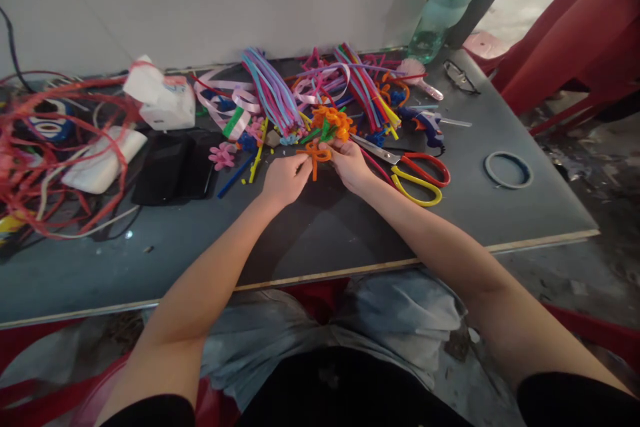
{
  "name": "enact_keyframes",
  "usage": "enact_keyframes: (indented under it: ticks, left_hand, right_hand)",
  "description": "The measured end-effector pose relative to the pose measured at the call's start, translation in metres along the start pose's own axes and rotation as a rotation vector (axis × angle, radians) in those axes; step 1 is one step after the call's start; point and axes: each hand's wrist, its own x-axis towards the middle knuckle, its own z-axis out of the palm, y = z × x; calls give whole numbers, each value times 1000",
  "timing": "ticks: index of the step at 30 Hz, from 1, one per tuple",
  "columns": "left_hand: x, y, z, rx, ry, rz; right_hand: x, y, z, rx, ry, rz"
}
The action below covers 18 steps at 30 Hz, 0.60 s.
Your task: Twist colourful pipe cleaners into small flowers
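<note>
My left hand point(284, 177) and my right hand point(350, 163) meet over the middle of the grey table point(350, 227). Both pinch an orange pipe cleaner piece point(316, 155) twisted into small loops with a short stem hanging down. Just behind it lies a cluster of orange pipe cleaner flowers with green bits point(331, 122). Bundles of coloured pipe cleaners point(273, 90) fan out further back. A pink flower point(221, 155) rests to the left of my left hand.
Red-and-yellow scissors point(417, 177) lie right of my right hand, a blue glue gun point(430, 127) behind them. A black wallet point(173, 167), tangled red cord point(55, 147), a white box point(163, 103), a green bottle point(447, 3), a grey ring point(509, 169) and red chairs point(575, 40) surround.
</note>
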Motion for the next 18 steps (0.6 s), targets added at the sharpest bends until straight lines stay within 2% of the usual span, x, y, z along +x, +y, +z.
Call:
enact_keyframes:
  ticks: [6, 9, 11, 13, 14, 16, 18]
  left_hand:
    - [0, -5, 8, 5, -26, -19]
    - [-2, -11, 10, -16, 23, -26]
    - [-2, -14, 10, -28, 69, -4]
    - [-2, -17, 11, -1, 87, 13]
    - [-2, -19, 11, 19, 94, 12]
    - [-1, -22, 13, 69, 114, 6]
    - [1, -24, 15, 104, 134, 7]
  right_hand:
    - [-1, 1, 0, 12, -10, 14]
    - [0, -22, -10, -107, 138, -75]
    - [6, -57, -28, -228, 356, -259]
    - [16, -105, -57, -448, 664, -442]
    - [21, -132, -73, -584, 831, -471]
    - [28, -186, -108, -762, 1045, -504]
    - [27, -234, -137, -638, 1250, -479]
